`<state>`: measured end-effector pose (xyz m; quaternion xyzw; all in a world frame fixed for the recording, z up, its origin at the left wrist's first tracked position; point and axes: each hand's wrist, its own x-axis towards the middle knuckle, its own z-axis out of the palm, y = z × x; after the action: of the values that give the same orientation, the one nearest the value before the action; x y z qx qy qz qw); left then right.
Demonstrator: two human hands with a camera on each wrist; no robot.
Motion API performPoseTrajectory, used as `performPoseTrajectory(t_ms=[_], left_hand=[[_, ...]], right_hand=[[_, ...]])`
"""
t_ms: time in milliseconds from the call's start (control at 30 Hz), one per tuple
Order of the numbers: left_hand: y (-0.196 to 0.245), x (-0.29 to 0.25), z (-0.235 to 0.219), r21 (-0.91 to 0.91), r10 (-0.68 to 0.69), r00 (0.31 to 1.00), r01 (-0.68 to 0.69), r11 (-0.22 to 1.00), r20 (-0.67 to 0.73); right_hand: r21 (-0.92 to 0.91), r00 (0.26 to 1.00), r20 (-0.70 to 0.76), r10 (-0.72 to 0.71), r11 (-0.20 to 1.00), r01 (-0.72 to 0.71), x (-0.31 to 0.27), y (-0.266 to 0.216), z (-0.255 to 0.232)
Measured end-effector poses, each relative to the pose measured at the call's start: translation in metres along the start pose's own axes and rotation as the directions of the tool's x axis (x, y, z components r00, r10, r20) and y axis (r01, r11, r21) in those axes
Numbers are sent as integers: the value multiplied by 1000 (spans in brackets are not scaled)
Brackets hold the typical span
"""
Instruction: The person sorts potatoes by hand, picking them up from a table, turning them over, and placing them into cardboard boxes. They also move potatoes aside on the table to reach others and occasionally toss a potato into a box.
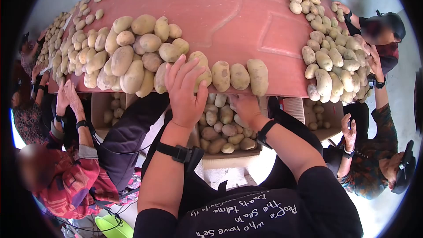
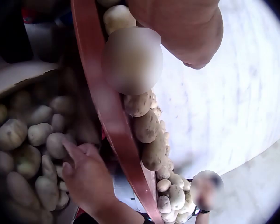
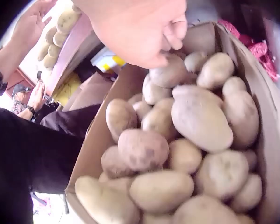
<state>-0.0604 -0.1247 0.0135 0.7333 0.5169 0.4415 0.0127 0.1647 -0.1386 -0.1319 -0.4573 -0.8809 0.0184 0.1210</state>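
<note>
In the head view my left hand (image 1: 187, 90) is at the table edge with its fingers raised and spread, touching or just in front of a potato (image 1: 200, 64). Three more potatoes (image 1: 240, 77) lie in a row to its right. My right hand (image 1: 247, 109) is lowered into a cardboard box (image 1: 229, 161) below the edge. The left wrist view has that hand (image 2: 91, 184) with its index finger extended at a potato (image 2: 57, 144). In the right wrist view the hand (image 3: 140, 35) is over a potato (image 3: 169, 72), fingertips bent; contact is unclear.
A large potato heap (image 1: 128, 57) covers the left of the red table (image 1: 246, 17); another (image 1: 337, 70) lies at the right. People (image 1: 72, 176) sit on both sides, with further boxes (image 1: 324, 119) of potatoes below the edge. A green basin (image 1: 113, 228) is at lower left.
</note>
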Motion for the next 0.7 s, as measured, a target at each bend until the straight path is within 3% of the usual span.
performPoseTrajectory(t_ms=[67,100,167,267,367,467,567,633,700], left_hand=[[-1,1,-6,4,-2,1000,2,1000,-12],[-1,1,-9,4,2,1000,-2,1000,-17],[1,0,-12,-4,11,999,-11,1000,-31],[-1,-3,-10,-30,29,999,-30,999,-45],[1,-9,-9,-62,25,999,-27,998,-45],[0,-8,-14,-56,21,997,-25,998,-68],[-2,-9,-19,-67,9,995,-16,998,-100],[-2,-10,-20,-81,4,994,-13,997,-113],[-2,-9,-22,-97,-6,993,-6,995,-119]], right_hand=[[-49,995,9,-96,994,96,3,-1,-2],[-66,965,149,-215,972,227,2,-6,0],[-54,808,426,-406,881,471,-8,-21,10],[-136,845,368,-389,876,462,-12,-28,34],[-72,793,470,-389,878,473,-5,-24,48],[25,836,425,-348,927,374,-3,-15,36],[290,926,372,-64,956,-50,-11,-12,1],[486,905,400,146,803,-344,-22,-13,-20],[674,826,476,300,480,-562,-34,-13,-45]])
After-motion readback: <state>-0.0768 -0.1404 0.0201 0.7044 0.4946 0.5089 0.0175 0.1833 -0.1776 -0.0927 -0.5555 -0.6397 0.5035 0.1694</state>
